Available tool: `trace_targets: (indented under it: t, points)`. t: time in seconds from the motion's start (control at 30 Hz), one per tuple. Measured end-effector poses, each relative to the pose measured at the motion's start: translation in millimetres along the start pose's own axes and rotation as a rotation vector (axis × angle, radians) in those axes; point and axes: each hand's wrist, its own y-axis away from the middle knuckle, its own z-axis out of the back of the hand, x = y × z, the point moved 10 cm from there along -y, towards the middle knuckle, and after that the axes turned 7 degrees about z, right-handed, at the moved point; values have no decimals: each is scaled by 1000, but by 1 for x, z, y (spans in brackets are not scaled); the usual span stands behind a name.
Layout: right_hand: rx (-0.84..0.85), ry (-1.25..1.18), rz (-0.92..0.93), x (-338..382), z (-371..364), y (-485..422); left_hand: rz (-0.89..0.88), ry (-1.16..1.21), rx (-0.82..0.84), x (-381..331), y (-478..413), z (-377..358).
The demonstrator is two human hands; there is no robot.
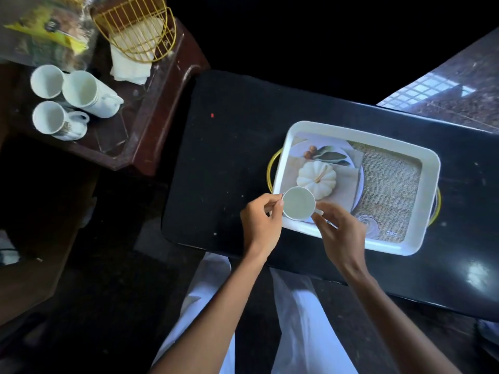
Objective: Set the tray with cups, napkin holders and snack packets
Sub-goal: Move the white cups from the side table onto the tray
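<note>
A white tray (429,168) with gold handles and a printed pumpkin picture lies on the black table (229,147). A white cup (298,203) stands upright in the tray's near left corner. My left hand (260,222) pinches the cup's left rim. My right hand (340,230) holds the cup's handle side from the right. Three more white cups (78,90) stand on the brown side table (151,109) at the left. Behind them are a gold wire napkin holder (135,28) with white napkins (129,66) and a yellow-green snack packet (46,31).
A granite counter (453,93) rises beyond the black table at the right. A gap of dark floor separates the side table from the black table. My legs in white trousers (297,319) stand at the table's near edge.
</note>
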Motion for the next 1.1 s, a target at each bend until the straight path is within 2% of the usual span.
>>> trace_targets:
  t: [0.5,0.8,1.1]
  points:
    - [95,32,-16,-19,-18,-9,0,-108,-43,15,-6,0]
    - [76,32,-26,-27,-17,-6,-62,-174,15,15,-13,-7]
    - [85,76,-80,-29,-19,-4,-11,-109,81,18,-17,-2]
